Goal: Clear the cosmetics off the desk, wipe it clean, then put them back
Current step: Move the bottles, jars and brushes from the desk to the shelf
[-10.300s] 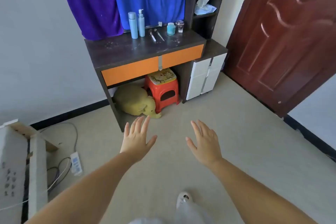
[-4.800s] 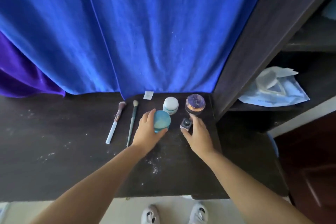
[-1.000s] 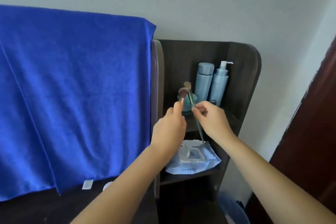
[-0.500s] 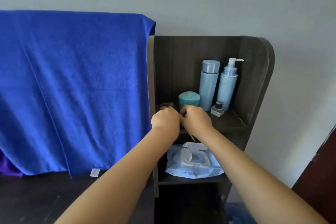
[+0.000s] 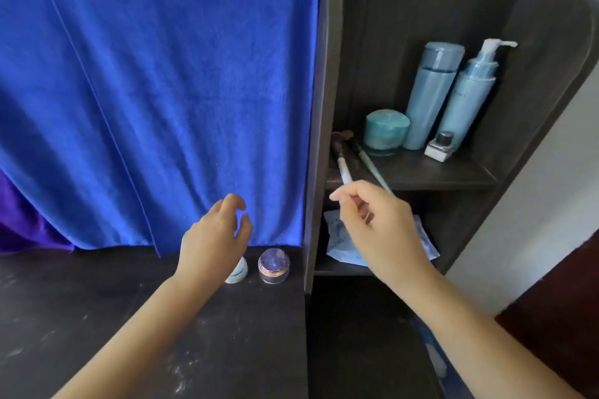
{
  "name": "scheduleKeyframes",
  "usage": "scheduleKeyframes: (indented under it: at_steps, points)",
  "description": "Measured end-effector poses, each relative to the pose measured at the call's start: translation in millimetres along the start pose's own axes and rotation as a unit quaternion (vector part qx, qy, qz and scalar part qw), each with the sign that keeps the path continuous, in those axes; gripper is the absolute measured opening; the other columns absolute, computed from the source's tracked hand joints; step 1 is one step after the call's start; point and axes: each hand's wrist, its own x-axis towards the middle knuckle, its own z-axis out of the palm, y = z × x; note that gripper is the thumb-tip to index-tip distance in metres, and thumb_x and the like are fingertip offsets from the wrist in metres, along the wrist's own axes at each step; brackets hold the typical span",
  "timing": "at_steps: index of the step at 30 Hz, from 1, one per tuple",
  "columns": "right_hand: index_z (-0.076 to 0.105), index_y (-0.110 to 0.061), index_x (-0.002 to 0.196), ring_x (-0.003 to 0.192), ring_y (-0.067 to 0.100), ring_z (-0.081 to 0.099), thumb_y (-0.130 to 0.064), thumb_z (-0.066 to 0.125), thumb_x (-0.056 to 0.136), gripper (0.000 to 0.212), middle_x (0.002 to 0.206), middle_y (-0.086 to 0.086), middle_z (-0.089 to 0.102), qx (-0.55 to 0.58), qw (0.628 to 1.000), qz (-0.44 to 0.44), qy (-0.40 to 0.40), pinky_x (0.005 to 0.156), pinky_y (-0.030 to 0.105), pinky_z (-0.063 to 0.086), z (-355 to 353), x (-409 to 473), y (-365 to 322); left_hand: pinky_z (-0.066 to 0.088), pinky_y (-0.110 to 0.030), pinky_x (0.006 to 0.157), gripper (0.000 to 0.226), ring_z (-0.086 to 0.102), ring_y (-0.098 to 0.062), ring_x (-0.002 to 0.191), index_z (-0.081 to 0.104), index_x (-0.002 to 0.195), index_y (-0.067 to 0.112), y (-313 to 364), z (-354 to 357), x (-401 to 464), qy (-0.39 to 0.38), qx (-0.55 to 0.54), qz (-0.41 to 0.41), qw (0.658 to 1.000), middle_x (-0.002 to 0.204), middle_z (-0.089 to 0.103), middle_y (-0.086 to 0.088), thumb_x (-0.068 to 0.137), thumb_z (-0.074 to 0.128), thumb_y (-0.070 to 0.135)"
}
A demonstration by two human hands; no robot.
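Cosmetics are sitting in two places as we are looking down: most are resting on the upper shelf [image 5: 437, 176] of the dark side unit, and two small jars are standing on the dusty dark bench [image 5: 97, 317] at the foot of the blue towel [image 5: 155, 91]. On the shelf we are seeing a tall blue bottle [image 5: 429, 94] and a blue pump bottle [image 5: 466, 91] standing upright side by side at the back, a teal jar [image 5: 385, 131] just left of them, and a small square bottle with a dark cap [image 5: 440, 147] in front of the pump bottle. Two makeup brushes are lying at the shelf's left end, handles jutting past the front edge: a white-handled brush [image 5: 342, 162] and a green-handled brush [image 5: 369, 165]. Our right hand [image 5: 379, 227] is hanging just below that edge with fingers loosely curled and thumb and forefinger nearly pinched; the white handle's tip is ending right at the fingertips, and we cannot tell whether they are touching it. Our left hand [image 5: 214, 243] is hovering over the bench with fingers spread and curved, holding nothing, and it is partly covering a white jar [image 5: 239, 270]. A clear jar with a purple lid [image 5: 274, 266] is standing just right of the white jar, near the unit's side wall. On the lower shelf, a pale blue wipes pack [image 5: 337, 236] is lying partly behind our right hand. White dust is speckling the bench surface near our left forearm.
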Motion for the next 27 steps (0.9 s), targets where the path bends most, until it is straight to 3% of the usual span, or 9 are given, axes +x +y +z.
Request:
scheduleKeyframes:
  at_steps: [3,6,9,11,13,16,20,27]
  points:
    - [0.066,-0.013,0.085,0.066,0.005,0.054,-0.008,0.056,0.087,0.012,0.077,-0.004,0.063,-0.022,0.993,0.071,-0.095,0.063,0.011,0.04,70,-25,30,0.037,-0.033,0.066,0.016,0.057,-0.032,0.084,0.05,0.104,0.019,-61,29,-6,-0.07,0.017,-0.088,0.994,0.102,0.061,-0.002,0.09,0.046,0.026]
    - [0.064,-0.012,0.095,0.074,0.012,0.058,-0.011,0.057,0.086,0.012,0.09,0.001,0.06,-0.06,0.972,0.168,-0.152,0.075,0.03,0.05,140,-50,74,0.041,-0.035,0.071,0.022,0.056,-0.029,0.096,0.049,0.11,0.02,-102,66,-15,-0.167,0.007,-0.125,0.978,0.116,0.054,-0.001,0.09,0.047,0.029]
    - [0.055,-0.007,0.117,0.1,0.024,0.058,-0.011,0.065,0.081,0.037,0.112,0.008,0.053,-0.087,0.966,0.196,-0.144,0.091,0.039,0.049,195,-64,112,0.047,-0.04,0.076,0.04,0.047,-0.023,0.111,0.043,0.123,0.021,-133,102,-17,-0.195,-0.025,-0.117,0.973,0.12,0.049,-0.001,0.087,0.056,0.032]
    - [0.046,-0.005,0.129,0.122,0.029,0.047,-0.017,0.07,0.078,0.057,0.133,0.014,0.044,-0.124,0.96,0.217,-0.125,0.103,0.038,0.041,222,-66,132,0.045,-0.042,0.082,0.059,0.04,-0.025,0.117,0.037,0.133,0.016,-149,125,-13,-0.204,-0.034,-0.103,0.973,0.124,0.045,-0.005,0.083,0.062,0.033]
    - [0.041,-0.006,0.134,0.13,0.031,0.039,-0.023,0.074,0.076,0.069,0.141,0.017,0.037,-0.149,0.953,0.243,-0.104,0.105,0.039,0.039,241,-66,149,0.042,-0.042,0.088,0.072,0.037,-0.028,0.12,0.03,0.139,0.012,-161,144,-11,-0.226,-0.037,-0.086,0.97,0.13,0.042,-0.008,0.08,0.066,0.034]
    - [0.039,-0.008,0.135,0.123,0.029,0.045,-0.024,0.077,0.073,0.075,0.134,0.015,0.044,-0.145,0.951,0.26,-0.085,0.099,0.036,0.043,257,-70,166,0.036,-0.039,0.095,0.076,0.038,-0.028,0.123,0.027,0.141,0.011,-172,165,-7,-0.245,-0.053,-0.073,0.965,0.136,0.039,-0.009,0.08,0.067,0.033]
    - [0.041,-0.01,0.132,0.113,0.026,0.051,-0.02,0.079,0.069,0.073,0.124,0.012,0.047,-0.141,0.958,0.244,-0.05,0.091,0.034,0.047,259,-75,170,0.037,-0.039,0.091,0.059,0.045,-0.029,0.116,0.038,0.131,0.009,-178,175,-3,-0.216,-0.067,-0.045,0.973,0.125,0.05,-0.009,0.084,0.061,0.035]
    - [0.041,-0.003,0.131,0.114,0.026,0.051,-0.019,0.08,0.066,0.078,0.121,0.014,0.05,-0.101,0.974,0.203,-0.021,0.097,0.035,0.046,237,-81,131,0.044,-0.041,0.087,0.052,0.051,-0.029,0.106,0.047,0.121,0.008,-164,133,-9,-0.166,-0.139,-0.013,0.976,0.113,0.057,-0.009,0.078,0.071,0.026]
